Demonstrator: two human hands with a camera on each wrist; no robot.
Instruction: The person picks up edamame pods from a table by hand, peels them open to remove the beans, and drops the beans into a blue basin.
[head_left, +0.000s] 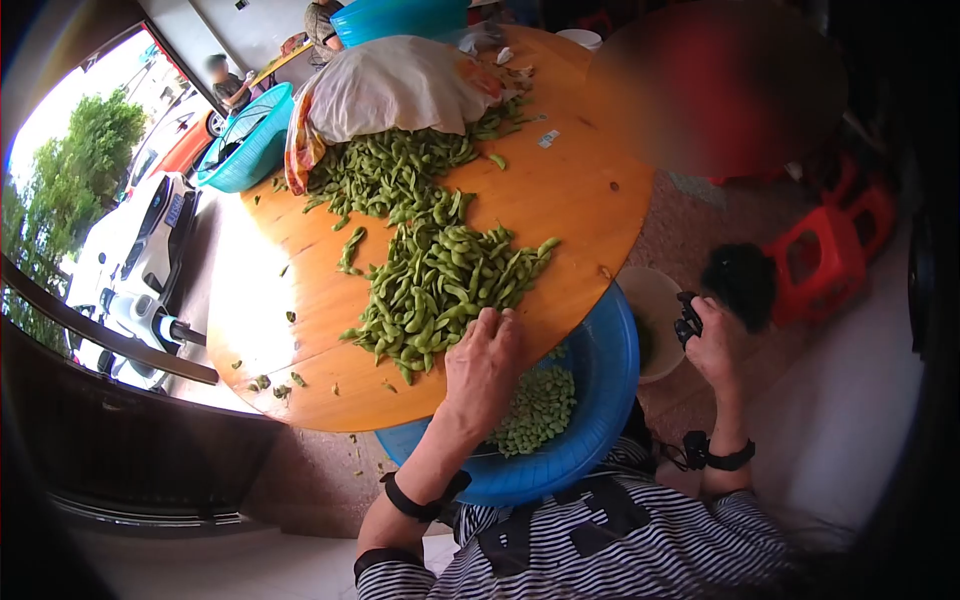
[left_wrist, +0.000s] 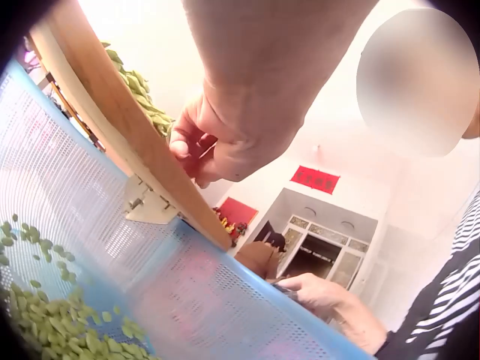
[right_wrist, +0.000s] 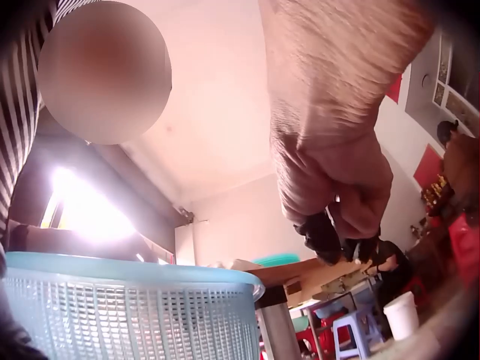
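Green pods [head_left: 440,285] lie heaped on the round wooden table [head_left: 590,215]. At the near edge of the heap is the left hand [head_left: 485,370], its fingers bent down against the pods; whether one is between them is hidden. In the left wrist view that hand [left_wrist: 232,135] is bent just above the table's edge. Out to the right, the right hand [head_left: 715,345] grips a small black object [head_left: 688,318], which also shows in the right wrist view at the fingertips [right_wrist: 360,217]. Shelled beans [head_left: 535,410] lie in the blue basket [head_left: 610,400] below the table edge.
A pale bowl [head_left: 660,365] stands on the floor beyond the basket, near red stools [head_left: 820,265]. A whitish cloth [head_left: 400,85] covers the far pods. A turquoise basket [head_left: 250,140] is at the table's far left. Loose scraps dot the table's left side.
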